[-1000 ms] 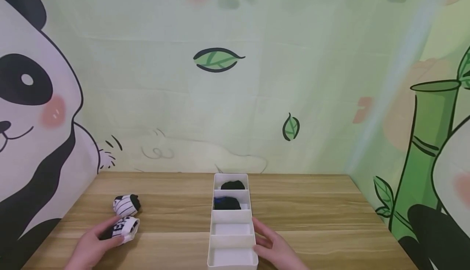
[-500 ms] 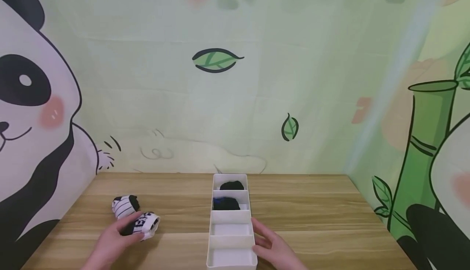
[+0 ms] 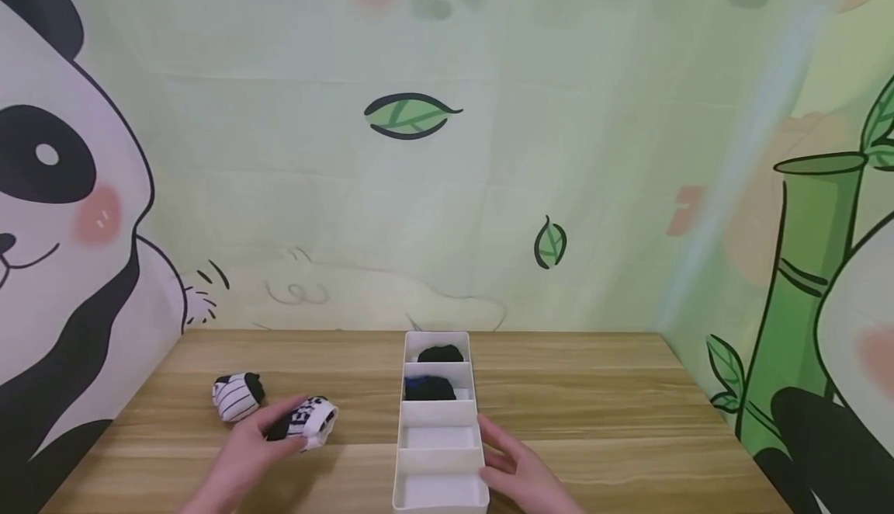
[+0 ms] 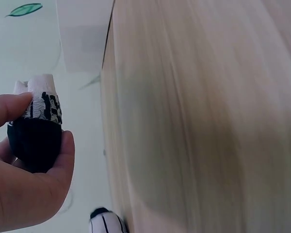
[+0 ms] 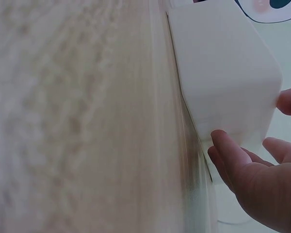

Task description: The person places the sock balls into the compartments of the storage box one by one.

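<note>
In the head view, my left hand (image 3: pixel 247 452) pinches a rolled-up sock (image 3: pixel 312 421), black with a white lettered cuff, above the table left of the box. The left wrist view has this sock (image 4: pixel 39 119) between thumb and fingers. A white box (image 3: pixel 441 460) with several compartments in a row stands in the middle. Dark rolled socks lie in its two far compartments: one black (image 3: pixel 440 354), one black with some blue (image 3: pixel 429 388). My right hand (image 3: pixel 524 471) rests against the box's right wall, fingers relaxed; the right wrist view shows fingertips (image 5: pixel 220 136) at the wall.
A white sock roll with dark stripes and a black end (image 3: pixel 237 397) lies on the wooden table (image 3: pixel 580 397), left of my left hand. Behind the table hangs a light green printed backdrop (image 3: pixel 279 149) with pandas, bamboo and leaves.
My left hand has carried the lettered sock roll rightward from beside the striped one, toward the box. The right hand and the box have stayed in place.
</note>
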Demonstrator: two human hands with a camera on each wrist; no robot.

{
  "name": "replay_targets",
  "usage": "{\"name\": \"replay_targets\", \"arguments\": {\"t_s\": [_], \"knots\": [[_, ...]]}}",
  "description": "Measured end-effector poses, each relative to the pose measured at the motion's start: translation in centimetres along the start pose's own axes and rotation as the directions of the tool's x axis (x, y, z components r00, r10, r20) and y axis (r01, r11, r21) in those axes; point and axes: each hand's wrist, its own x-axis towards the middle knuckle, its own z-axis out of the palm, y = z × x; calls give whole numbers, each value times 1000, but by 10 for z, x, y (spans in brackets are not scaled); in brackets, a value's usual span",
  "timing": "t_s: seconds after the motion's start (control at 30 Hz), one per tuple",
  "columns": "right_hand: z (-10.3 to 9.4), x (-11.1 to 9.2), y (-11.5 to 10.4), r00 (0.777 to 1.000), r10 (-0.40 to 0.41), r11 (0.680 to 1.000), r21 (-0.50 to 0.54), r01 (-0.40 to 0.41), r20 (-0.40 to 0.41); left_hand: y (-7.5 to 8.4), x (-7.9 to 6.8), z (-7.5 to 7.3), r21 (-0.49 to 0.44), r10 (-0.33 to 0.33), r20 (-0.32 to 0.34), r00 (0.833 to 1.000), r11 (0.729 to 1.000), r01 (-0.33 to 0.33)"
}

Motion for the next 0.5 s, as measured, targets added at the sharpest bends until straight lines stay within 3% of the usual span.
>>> {"name": "replay_targets", "arguments": {"t_s": [0.3,0.5], "knots": [[1,0,-2,1000,26,1000,3,-26,-11,15,2,24,-13,58,10,998,998,-58],[2,0,-4,998,56,998,2,-56,-23,20,7,40,-54,25,11,1000,998,-24]]}}
